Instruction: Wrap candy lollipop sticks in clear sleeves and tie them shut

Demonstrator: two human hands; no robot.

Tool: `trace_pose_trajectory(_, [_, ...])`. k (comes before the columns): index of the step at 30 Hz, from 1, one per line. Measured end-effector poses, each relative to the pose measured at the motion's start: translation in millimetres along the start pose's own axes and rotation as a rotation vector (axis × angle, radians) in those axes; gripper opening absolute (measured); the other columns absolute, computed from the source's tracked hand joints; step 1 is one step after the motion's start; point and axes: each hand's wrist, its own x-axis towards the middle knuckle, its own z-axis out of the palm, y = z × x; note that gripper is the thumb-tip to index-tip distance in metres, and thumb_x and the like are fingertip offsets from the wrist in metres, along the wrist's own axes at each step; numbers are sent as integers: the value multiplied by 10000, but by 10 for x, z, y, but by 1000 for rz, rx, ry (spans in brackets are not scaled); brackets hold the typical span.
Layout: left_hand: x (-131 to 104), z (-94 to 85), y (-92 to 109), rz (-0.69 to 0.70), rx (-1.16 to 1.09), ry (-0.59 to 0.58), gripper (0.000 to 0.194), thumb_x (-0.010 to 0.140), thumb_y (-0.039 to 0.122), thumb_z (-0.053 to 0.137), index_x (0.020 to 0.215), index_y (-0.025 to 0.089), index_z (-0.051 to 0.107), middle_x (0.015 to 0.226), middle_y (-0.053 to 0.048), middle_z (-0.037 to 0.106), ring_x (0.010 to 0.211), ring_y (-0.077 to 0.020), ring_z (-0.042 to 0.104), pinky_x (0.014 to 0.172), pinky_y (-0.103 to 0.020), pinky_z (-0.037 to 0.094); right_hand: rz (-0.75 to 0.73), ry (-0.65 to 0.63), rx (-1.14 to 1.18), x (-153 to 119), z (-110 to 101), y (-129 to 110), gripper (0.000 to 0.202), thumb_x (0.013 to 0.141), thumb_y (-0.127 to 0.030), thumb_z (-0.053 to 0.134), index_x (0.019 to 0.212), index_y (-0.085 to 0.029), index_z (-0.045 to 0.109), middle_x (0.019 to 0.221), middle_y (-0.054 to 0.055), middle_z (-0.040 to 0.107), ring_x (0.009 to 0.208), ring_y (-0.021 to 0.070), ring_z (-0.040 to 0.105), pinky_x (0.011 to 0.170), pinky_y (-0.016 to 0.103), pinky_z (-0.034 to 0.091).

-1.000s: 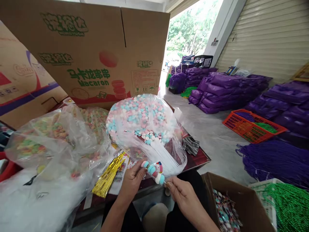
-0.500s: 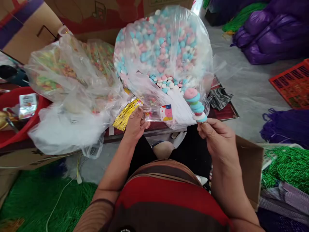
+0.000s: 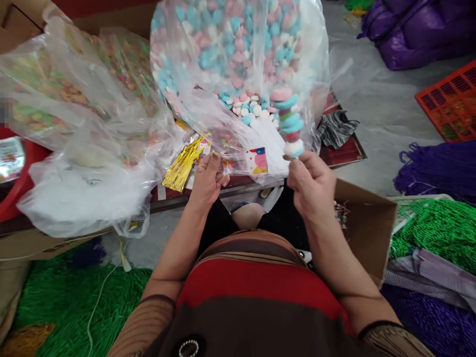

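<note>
Nearest, a red and brown apron (image 3: 260, 282) spans the lap, with bare forearms reaching out on both sides of it. On its right stands an open cardboard box (image 3: 372, 233). Beyond, the left hand (image 3: 208, 181) has thumb and fingers clamped on the left end of a clear wrapper (image 3: 238, 162); the wrapper's long axis runs across the view, its printed end pointing right. The right hand (image 3: 313, 181) pinches the candy skewer (image 3: 291, 124) at its lower end, thumb and fingertips together; the stick itself is hidden there. Above the table edge, the skewer's long axis runs nearly straight up the view, leaning slightly left, its pink top candy pointing away from the grip. Gold twist ties (image 3: 183, 166) lie just left of the left hand. Behind the skewer are white sticks (image 3: 269, 153) and a large clear bag (image 3: 238, 44) of pink, blue and white candies. Farther off, purple bundles (image 3: 412, 34) sit on the floor.
</note>
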Motion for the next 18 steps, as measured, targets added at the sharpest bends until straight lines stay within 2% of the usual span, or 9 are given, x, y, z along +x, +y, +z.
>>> trace_pose_trajectory(2, [-28,67,-16,38,32,13,502,671,538,893,762,132,613,464,130,423,335,1,261,336,-116,329,131,-51,134,29,183,-10,610,738,-714,685,1031,-179,649,662,-6,427,499,76,248,444,252,199])
trace_pose_trajectory(4, [-49,98,-31,71,61,-1,492,670,540,891,754,131,631,477,116,448,351,-1,291,347,-108,336,232,-73,241,47,312,-25,627,659,-700,745,975,-170,635,635,-22,401,484,59,207,435,242,163])
trace_pose_trajectory(7, [-62,78,-59,84,95,-71,446,733,527,850,845,132,677,527,92,516,372,0,330,381,-108,358,265,20,322,58,395,-36,534,586,-567,835,796,-159,563,610,-35,393,473,36,201,433,223,163])
trace_pose_trajectory(9, [-61,46,-83,55,115,-134,427,745,472,861,931,132,683,565,83,556,380,-5,366,399,-119,378,256,93,324,65,404,-12,557,555,-558,849,708,-160,491,576,-40,365,466,35,211,432,220,167])
trace_pose_trajectory(13, [-61,20,-168,17,125,-164,386,756,415,865,823,116,630,572,85,559,376,-6,376,397,-121,376,176,166,200,71,422,127,633,644,-701,751,642,-162,420,554,-30,281,495,53,224,461,230,201])
trace_pose_trajectory(16, [-78,45,-233,-11,101,-150,417,805,464,807,728,129,570,479,123,424,359,-9,327,392,-121,367,96,194,111,76,459,231,636,712,-743,681,633,-154,454,586,-8,316,529,67,249,489,238,255])
trace_pose_trajectory(18, [-82,56,-250,-41,75,-149,450,812,483,793,686,143,528,450,137,360,352,-13,305,392,-126,367,71,168,75,88,450,250,633,727,-756,657,634,-155,483,597,1,337,537,75,272,504,241,288])
